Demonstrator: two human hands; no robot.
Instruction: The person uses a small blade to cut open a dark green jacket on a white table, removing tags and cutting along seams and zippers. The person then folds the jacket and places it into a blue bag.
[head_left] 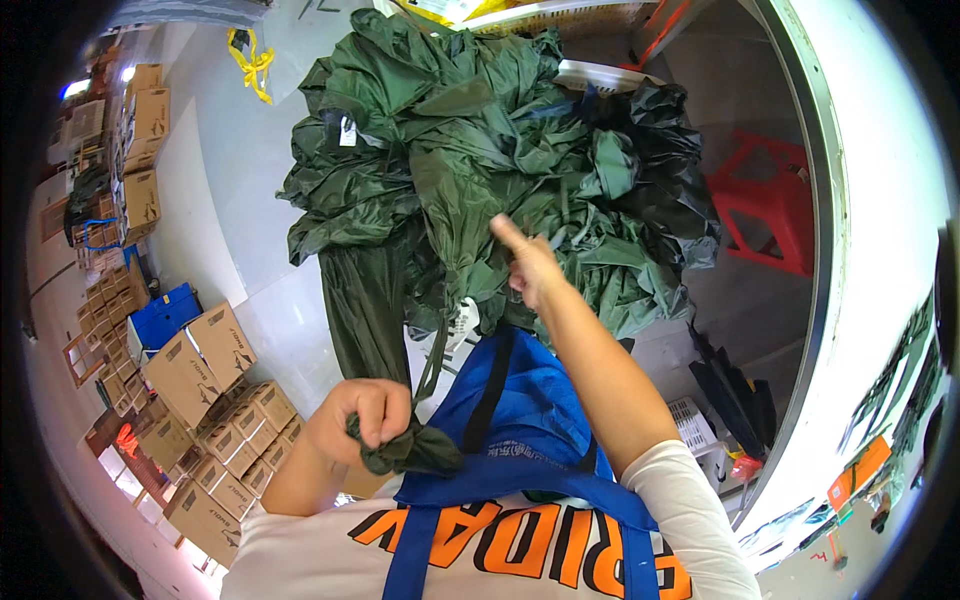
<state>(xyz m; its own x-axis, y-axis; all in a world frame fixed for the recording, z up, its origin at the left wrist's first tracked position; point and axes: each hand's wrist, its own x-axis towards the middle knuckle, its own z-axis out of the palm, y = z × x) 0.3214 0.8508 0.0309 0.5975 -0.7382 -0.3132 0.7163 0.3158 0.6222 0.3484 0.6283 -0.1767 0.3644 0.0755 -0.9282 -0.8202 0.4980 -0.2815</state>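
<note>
Dark green, thin, crinkled fabric [470,150] lies in a large heap just beyond the right hand [527,262] and spreads to both sides of it. That hand is over the near part of the heap, one digit stretched out and the others loosely curled; whether it has hold of any cloth cannot be told. Nearer the body and to its left, the left hand [368,418] is closed in a fist around a bunched green fabric end [415,450], which pokes out toward the right. Just beyond this fist, a long green panel [365,310] hangs down from the heap, with a narrow green strip [436,355] beside it.

A white label [347,131] shows on the cloth, beyond and left of the right hand. Glossy black material [665,130] borders the heap on that hand's right, and farther right stands a red plastic stool [765,205]. Between the two forearms is a blue apron [545,400] with a black strap [490,390] across it, worn over a white shirt [320,550] with orange lettering. Well left of the left hand are stacked cardboard boxes [205,365] and a blue bin [166,316]. A yellow strap [253,68] lies far beyond that hand.
</note>
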